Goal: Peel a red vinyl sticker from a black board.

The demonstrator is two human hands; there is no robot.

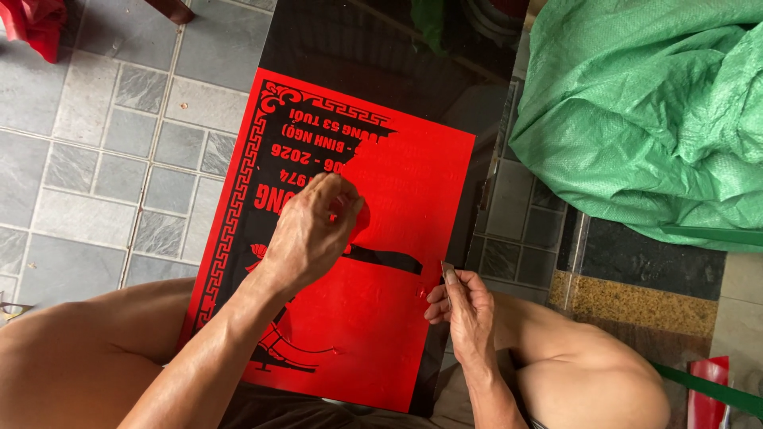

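Red vinyl film (373, 318) covers a black slab (358, 48) lying across the person's lap. Left hand (314, 230) pinches a peeled flap of film at the slab's middle; right hand (465, 306), beside the slab's right edge, grips a small blade (447, 271).

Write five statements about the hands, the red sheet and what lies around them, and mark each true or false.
1. The left hand pinches red film on the red vinyl sheet. True.
2. The right hand is empty. False: it holds a small blade.
3. The sheet lies on a black slab. True.
4. A blue tarp lies at the right. False: the tarp is green.
5. The floor is wooden planks. False: it is grey tile.
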